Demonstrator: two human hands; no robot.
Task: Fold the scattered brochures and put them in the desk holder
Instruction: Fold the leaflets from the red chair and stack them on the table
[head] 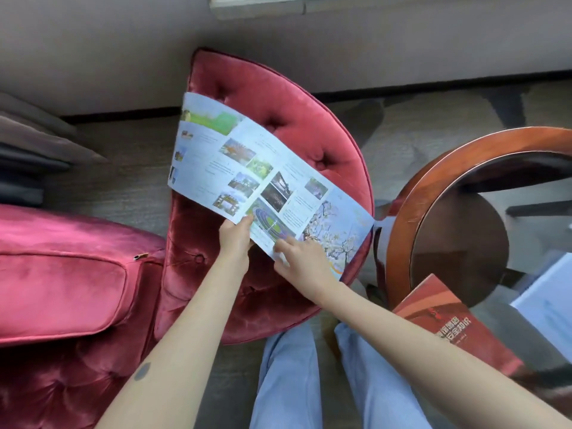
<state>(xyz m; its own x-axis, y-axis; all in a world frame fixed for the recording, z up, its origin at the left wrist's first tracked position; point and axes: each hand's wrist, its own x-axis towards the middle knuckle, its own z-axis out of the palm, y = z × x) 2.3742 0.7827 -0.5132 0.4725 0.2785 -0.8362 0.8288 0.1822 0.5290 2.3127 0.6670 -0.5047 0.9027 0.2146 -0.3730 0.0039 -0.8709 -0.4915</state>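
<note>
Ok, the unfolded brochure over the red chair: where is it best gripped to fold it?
Probably by its short ends, coming from either side. The brochure is a long, limp strip creased across into panels. The left hand pinches its near long edge mid-length, with the right hand beside it, so both ends are unheld.

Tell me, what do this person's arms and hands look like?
Both forearms are bare, with no sleeves in view. The left hand and right hand wear no gloves, and no rings or watch show. A small dark grey oval mark sits on the left forearm.
</note>
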